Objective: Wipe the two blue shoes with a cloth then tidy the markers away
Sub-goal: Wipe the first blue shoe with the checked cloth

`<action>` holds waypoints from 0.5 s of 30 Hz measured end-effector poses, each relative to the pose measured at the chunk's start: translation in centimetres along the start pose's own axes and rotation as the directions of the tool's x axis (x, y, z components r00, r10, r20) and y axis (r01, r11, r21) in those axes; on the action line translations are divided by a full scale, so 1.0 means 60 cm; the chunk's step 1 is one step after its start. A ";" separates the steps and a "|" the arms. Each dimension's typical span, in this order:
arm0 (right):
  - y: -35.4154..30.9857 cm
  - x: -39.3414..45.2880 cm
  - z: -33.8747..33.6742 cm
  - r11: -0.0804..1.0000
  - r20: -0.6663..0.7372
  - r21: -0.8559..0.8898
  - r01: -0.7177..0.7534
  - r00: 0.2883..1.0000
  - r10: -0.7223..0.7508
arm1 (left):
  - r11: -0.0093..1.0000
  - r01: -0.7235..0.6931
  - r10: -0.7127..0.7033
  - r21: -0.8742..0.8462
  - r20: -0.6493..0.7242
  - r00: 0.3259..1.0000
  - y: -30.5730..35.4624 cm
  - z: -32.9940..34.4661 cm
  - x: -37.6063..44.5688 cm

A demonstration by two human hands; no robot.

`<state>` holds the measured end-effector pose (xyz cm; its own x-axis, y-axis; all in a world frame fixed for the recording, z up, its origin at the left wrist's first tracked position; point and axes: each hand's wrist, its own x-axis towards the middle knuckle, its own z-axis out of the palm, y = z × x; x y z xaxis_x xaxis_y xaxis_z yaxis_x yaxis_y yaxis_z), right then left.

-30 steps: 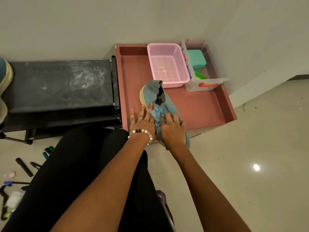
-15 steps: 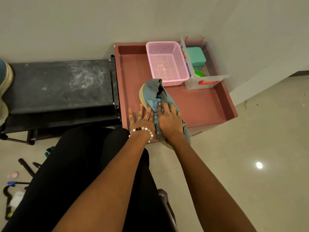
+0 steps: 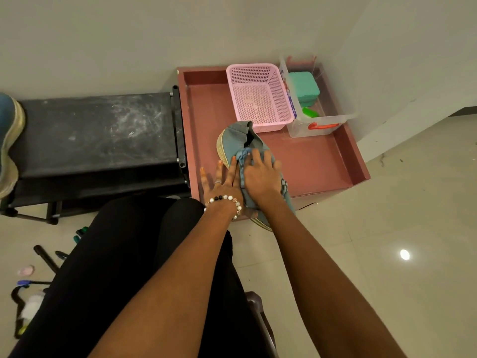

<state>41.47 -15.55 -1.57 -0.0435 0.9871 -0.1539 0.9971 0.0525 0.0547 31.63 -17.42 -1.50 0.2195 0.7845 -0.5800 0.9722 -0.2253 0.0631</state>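
Pressing down on a small blue cloth [image 3: 244, 161], the right hand [image 3: 262, 175] lies flat on top of 1 blue shoe [image 3: 236, 139], with its fingers spread and pointing toward the shoe's open end. The left hand [image 3: 220, 180] lies flat too, fingers straight and a little apart, touching the shoe's left side and the tray floor beside it. A bead bracelet [image 3: 224, 201] goes round the left wrist and a ring sits on 1 finger.

The shoe lies on the pink tray [image 3: 317, 161], near its front left corner, and its near end sticks out over the tray's front edge. The shoe has a pale woven sole.

At the tray's back edge stands a pink basket [image 3: 258, 95]. Just beside it, in the back right corner, is a clear box [image 3: 320, 125] with a red handle, and inside it are a green tub [image 3: 303, 87] and a small bright green thing. A label runs along the box's left wall, but the writing is too small to read.

The other blue shoe [image 3: 9, 140] rests at the left end of a dusty black bench [image 3: 95, 133].

Down on the floor at the left, the markers [image 3: 47, 258] lie scattered, partly hidden behind the person's black-clad leg.
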 end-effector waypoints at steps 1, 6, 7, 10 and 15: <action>0.001 0.004 0.002 1.000 -0.004 -0.001 0.003 1.000 -0.003 | 1.000 0.001 -0.001 -0.006 0.008 1.000 -0.001 -0.002 0.000; 0.027 -0.097 0.044 0.999 -0.083 0.011 0.048 0.995 -0.047 | 1.000 0.003 -0.003 0.001 -0.039 0.999 -0.004 0.017 0.006; 0.035 -0.127 0.054 0.999 -0.047 0.022 0.043 0.998 -0.042 | 1.000 0.005 -0.005 -0.008 -0.046 0.999 -0.003 0.019 0.006; 0.045 -0.173 0.060 0.997 0.015 0.077 0.011 1.000 -0.013 | 1.000 0.013 -0.014 -0.019 -0.049 0.999 0.000 0.023 0.003; 0.034 -0.114 0.062 1.000 -0.068 -0.010 0.027 0.997 -0.028 | 0.999 0.011 -0.014 -0.049 -0.063 0.998 0.001 0.023 0.006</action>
<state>44.06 -22.78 -4.10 -0.0751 0.9933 -0.0880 0.9949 0.0806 0.0600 31.65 -17.93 -2.84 0.2108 0.8223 -0.5285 0.9773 -0.1887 0.0963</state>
